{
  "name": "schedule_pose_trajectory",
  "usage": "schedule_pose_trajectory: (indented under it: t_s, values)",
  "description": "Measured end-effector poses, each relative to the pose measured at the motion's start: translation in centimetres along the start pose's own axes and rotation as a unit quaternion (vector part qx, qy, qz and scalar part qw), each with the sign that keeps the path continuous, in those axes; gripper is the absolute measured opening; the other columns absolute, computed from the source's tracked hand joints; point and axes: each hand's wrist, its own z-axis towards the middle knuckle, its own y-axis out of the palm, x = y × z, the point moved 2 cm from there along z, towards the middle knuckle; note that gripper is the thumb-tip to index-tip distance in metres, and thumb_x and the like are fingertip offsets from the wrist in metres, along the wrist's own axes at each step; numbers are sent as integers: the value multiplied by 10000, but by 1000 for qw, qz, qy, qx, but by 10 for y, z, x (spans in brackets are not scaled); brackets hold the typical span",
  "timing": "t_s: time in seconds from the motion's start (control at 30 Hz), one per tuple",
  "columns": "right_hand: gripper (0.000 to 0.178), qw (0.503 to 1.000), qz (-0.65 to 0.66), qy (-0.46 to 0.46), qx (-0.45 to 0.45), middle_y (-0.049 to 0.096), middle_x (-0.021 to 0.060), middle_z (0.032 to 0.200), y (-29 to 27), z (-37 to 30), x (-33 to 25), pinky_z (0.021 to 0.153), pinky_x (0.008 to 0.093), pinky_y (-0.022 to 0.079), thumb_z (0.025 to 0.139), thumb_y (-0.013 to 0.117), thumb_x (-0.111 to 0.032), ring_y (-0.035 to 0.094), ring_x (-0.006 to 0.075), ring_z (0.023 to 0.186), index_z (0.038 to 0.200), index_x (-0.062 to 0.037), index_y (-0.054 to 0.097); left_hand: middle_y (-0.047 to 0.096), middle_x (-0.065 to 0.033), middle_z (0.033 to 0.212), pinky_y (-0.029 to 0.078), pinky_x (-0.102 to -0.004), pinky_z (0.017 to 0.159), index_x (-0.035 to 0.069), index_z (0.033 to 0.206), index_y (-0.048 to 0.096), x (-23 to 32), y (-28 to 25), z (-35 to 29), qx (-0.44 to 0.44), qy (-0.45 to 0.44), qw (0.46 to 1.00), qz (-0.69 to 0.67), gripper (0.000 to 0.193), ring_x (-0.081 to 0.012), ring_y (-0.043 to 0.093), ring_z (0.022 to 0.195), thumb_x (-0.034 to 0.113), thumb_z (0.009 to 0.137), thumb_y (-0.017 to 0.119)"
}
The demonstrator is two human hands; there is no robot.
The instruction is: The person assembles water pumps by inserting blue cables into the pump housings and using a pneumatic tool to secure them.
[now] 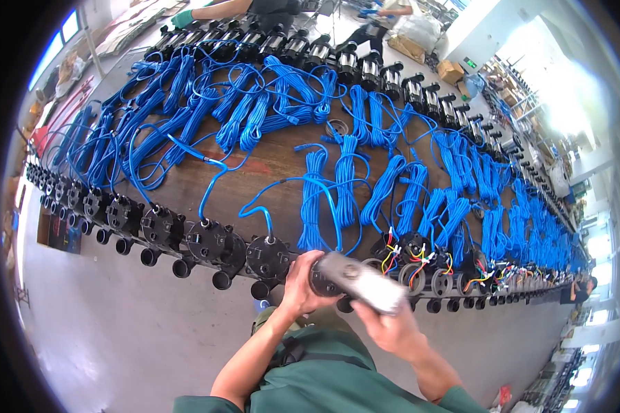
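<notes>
At the table's near edge, my left hand is closed round the side of a round black pump housing. My right hand grips a grey, oblong, block-shaped thing, smeared by motion, so its exact kind cannot be made out. It slants across the right part of the housing and hides some of it; whether the two touch I cannot tell. Just left of my left hand stands another black pump housing, with a blue cable rising from its top. A coiled blue cable bundle lies beyond my hands.
Many blue cable bundles cover the long brown table. Open housings with coloured wires line the near edge to the right. Metal-bodied pumps stand along the far edge. A co-worker's green-gloved hand shows at the far left.
</notes>
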Motion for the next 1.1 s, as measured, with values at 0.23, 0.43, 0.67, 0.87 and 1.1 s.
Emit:
schedule_pose_trajectory:
  t_s: [0.23, 0.43, 0.67, 0.87, 1.1]
  values:
    - [349, 959, 24, 252, -128, 681, 170, 725, 22, -10, 46, 624, 429, 517, 1020, 681, -341, 657, 295, 659, 1049, 7, 681, 627, -166, 1325, 510, -504, 1034, 83, 1389, 533, -2, 3, 2, -9, -22, 1000, -8, 1027, -396, 636, 1203, 344, 505, 987]
    - [297, 986, 37, 157, 37, 690, 232, 728, -28, -23, 13, 648, 450, 552, 1023, 690, -268, 745, 384, 705, 1072, 24, 674, 618, -176, 1306, 517, -467, 1056, 24, 1382, 537, 0, 3, 0, -9, -26, 1000, 2, 1073, -369, 642, 1190, 327, 475, 1022]
    - [373, 950, 1, 304, -74, 651, 219, 679, -14, -43, 58, 590, 460, 497, 1016, 703, -330, 664, 362, 582, 1091, 33, 658, 630, -167, 1322, 513, -501, 1044, 71, 1386, 535, -3, 1, -5, 7, -22, 1000, 17, 1049, -396, 637, 1209, 351, 488, 1000]
    - [314, 990, 12, 134, -37, 683, 219, 710, 3, -13, 11, 568, 487, 525, 997, 715, -284, 708, 389, 629, 1093, -8, 600, 608, -173, 1342, 503, -475, 1068, 37, 1410, 525, -19, 7, -8, -19, -22, 1000, 5, 1084, -380, 626, 1228, 357, 491, 1005]
    - [386, 957, 60, 265, -99, 698, 269, 786, 17, -25, 45, 655, 546, 527, 990, 699, -378, 699, 478, 735, 1027, 5, 661, 600, -162, 1383, 514, -428, 1082, 42, 1464, 483, 2, 7, 3, -26, -51, 998, -17, 1057, -313, 631, 1253, 257, 556, 978]
